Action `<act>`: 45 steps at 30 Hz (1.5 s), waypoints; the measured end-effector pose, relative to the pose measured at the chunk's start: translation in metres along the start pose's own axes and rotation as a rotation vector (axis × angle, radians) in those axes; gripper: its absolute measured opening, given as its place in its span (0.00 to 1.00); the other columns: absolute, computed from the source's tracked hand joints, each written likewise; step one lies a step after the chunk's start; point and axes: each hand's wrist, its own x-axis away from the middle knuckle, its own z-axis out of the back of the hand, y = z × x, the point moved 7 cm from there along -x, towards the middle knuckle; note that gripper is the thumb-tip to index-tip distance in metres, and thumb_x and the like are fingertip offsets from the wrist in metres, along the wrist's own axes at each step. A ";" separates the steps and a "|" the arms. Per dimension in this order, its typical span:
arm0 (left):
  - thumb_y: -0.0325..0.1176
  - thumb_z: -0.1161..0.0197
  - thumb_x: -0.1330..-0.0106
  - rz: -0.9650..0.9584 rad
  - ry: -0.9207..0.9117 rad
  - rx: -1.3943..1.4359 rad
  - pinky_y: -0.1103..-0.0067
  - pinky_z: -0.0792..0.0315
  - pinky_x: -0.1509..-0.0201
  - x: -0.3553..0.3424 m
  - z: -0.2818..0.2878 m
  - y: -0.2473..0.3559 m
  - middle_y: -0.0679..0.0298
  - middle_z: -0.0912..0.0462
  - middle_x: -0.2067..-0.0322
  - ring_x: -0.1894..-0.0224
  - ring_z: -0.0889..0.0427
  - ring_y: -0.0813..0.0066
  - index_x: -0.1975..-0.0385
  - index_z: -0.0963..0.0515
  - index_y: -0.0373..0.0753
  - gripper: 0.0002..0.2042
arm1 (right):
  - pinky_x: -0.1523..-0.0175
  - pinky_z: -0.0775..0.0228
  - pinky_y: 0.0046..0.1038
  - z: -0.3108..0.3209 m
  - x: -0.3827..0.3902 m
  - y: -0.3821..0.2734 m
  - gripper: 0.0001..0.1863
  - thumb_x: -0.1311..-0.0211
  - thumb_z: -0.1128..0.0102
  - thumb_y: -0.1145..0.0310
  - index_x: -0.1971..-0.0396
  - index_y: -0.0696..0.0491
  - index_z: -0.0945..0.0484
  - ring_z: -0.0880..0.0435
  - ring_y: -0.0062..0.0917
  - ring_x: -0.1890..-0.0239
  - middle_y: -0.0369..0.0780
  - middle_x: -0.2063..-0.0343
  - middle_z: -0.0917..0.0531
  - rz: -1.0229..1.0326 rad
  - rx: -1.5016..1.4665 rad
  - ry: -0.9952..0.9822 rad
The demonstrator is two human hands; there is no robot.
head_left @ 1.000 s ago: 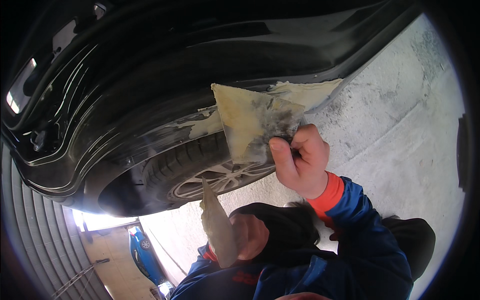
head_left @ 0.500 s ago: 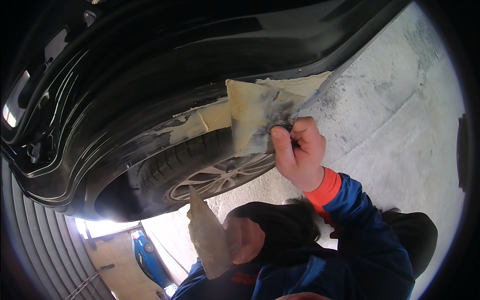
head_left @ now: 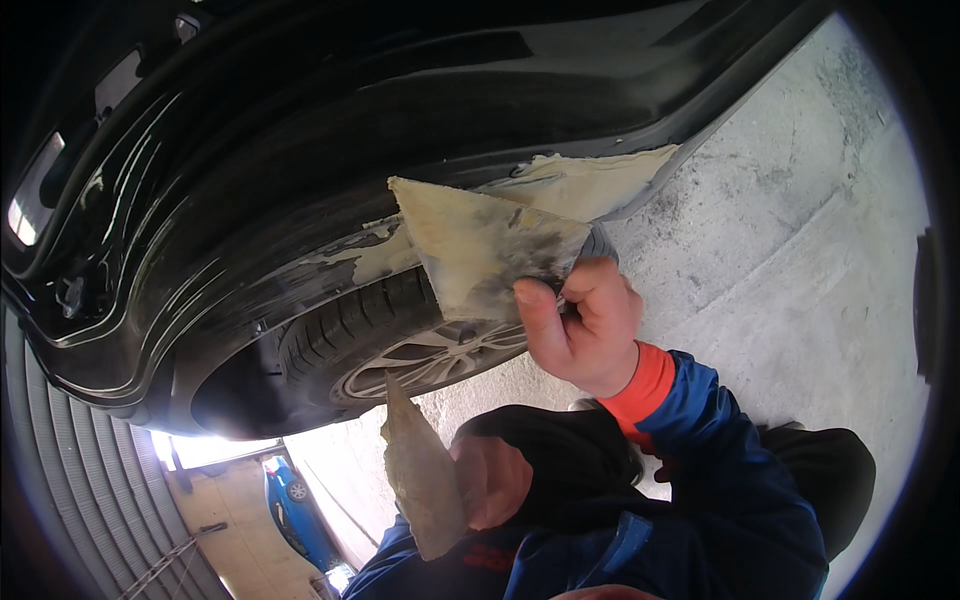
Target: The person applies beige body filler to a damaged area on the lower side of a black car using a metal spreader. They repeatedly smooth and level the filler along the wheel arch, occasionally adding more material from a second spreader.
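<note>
My right hand (head_left: 585,335) grips a square spreader (head_left: 490,250), smeared with cream and dark residue, between thumb and curled fingers. It overlaps the cream filler (head_left: 610,180) along the lower edge of a black car panel (head_left: 400,120); whether it touches is unclear. In the lower middle, my left hand (head_left: 492,478) holds a second flat blade (head_left: 420,465), coated in pale paste and seen at a slant. Behind the blades are a tyre (head_left: 345,315) and alloy wheel (head_left: 400,365), partly hidden by the right spreader.
Pale concrete floor (head_left: 780,330) lies at the right, with my dark-trousered knee (head_left: 830,470) low there. At the left are a corrugated shutter (head_left: 55,430) and a bright opening. A blue car (head_left: 295,515) stands beside a beige board (head_left: 235,550) at the lower left.
My right hand and its spreader have shifted left and slightly down, covering more of the left filler patch. My left hand's blade has moved a little left and down since a second ago.
</note>
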 end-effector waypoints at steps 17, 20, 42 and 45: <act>0.28 0.38 0.33 0.013 -0.011 0.013 0.83 0.28 0.81 0.001 -0.003 -0.005 0.62 0.23 0.77 0.83 0.26 0.77 0.51 0.23 0.38 0.12 | 0.81 0.39 0.21 0.018 0.017 0.030 0.16 0.42 0.28 0.69 0.73 0.53 0.31 0.32 0.19 0.87 0.35 0.87 0.30 -0.195 0.038 0.028; 0.28 0.39 0.32 0.012 -0.013 0.012 0.83 0.28 0.81 0.000 -0.004 -0.006 0.62 0.23 0.77 0.82 0.26 0.77 0.51 0.23 0.37 0.12 | 0.80 0.39 0.22 0.021 0.020 0.036 0.16 0.43 0.28 0.69 0.73 0.53 0.32 0.33 0.19 0.86 0.35 0.86 0.31 -0.231 0.044 0.043; 0.32 0.44 0.29 0.002 0.002 -0.011 0.83 0.25 0.79 -0.007 -0.005 -0.003 0.61 0.24 0.78 0.82 0.25 0.77 0.47 0.23 0.37 0.14 | 0.78 0.45 0.17 0.053 0.045 0.087 0.14 0.37 0.32 0.69 0.72 0.55 0.31 0.40 0.11 0.83 0.31 0.87 0.33 -0.445 -0.013 0.194; 0.33 0.45 0.28 -0.010 -0.033 -0.006 0.83 0.25 0.80 -0.011 -0.005 -0.003 0.61 0.24 0.78 0.82 0.25 0.78 0.46 0.24 0.37 0.14 | 0.78 0.45 0.17 0.058 0.046 0.093 0.14 0.36 0.33 0.68 0.72 0.55 0.30 0.40 0.11 0.83 0.31 0.88 0.33 -0.475 -0.018 0.197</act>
